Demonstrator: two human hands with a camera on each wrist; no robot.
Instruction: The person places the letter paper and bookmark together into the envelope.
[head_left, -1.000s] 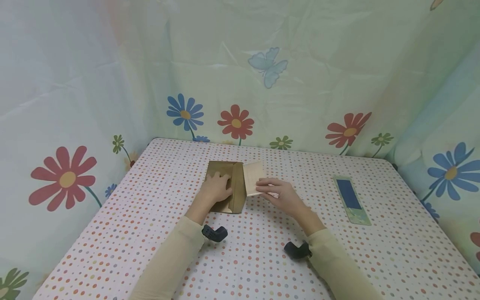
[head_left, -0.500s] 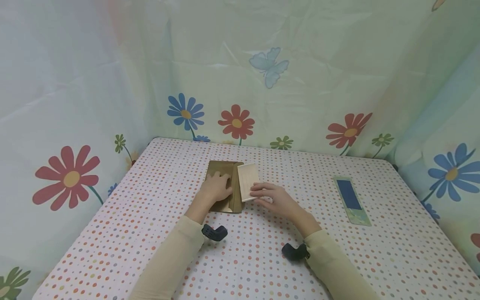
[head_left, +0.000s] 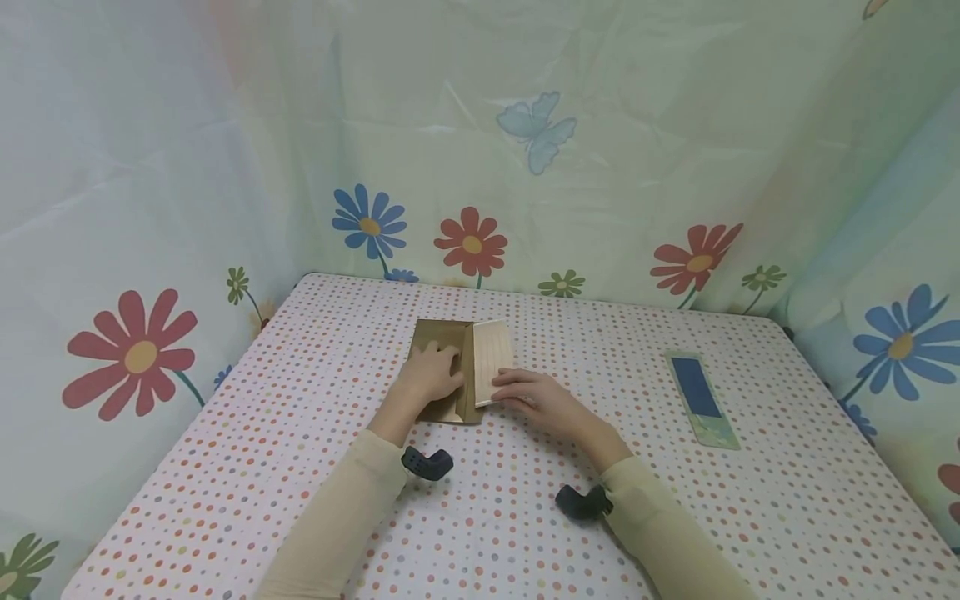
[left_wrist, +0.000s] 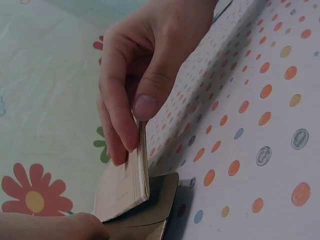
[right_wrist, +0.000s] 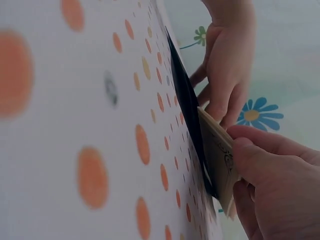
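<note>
A gold-brown envelope (head_left: 430, 332) lies on the table with its flap side to the right. My left hand (head_left: 431, 375) rests on it, fingers bent over its surface. At the envelope's right side, my right hand (head_left: 536, 400) pinches a thin cream paper booklet (head_left: 491, 358) by its near right part. Layered sheet edges of the booklet (left_wrist: 132, 185) show in the left wrist view, where thumb and fingers grip it from either face. It is tilted, its left edge overlapping the flap. In the right wrist view the booklet (right_wrist: 220, 160) bears a dark printed pattern, right by the envelope's dark edge (right_wrist: 185, 95).
To the right lies a long pale-green card (head_left: 716, 429) with a dark blue rectangle. A dotted cloth (head_left: 517, 533) covers the table. Flower-printed curtains (head_left: 600, 150) enclose its back and sides. Black camera mounts (head_left: 583, 503) sit at both wrists.
My right hand has brought the booklet leftward from beside the envelope until it overlaps the flap, and has turned it a little. My left hand has stayed on the envelope.
</note>
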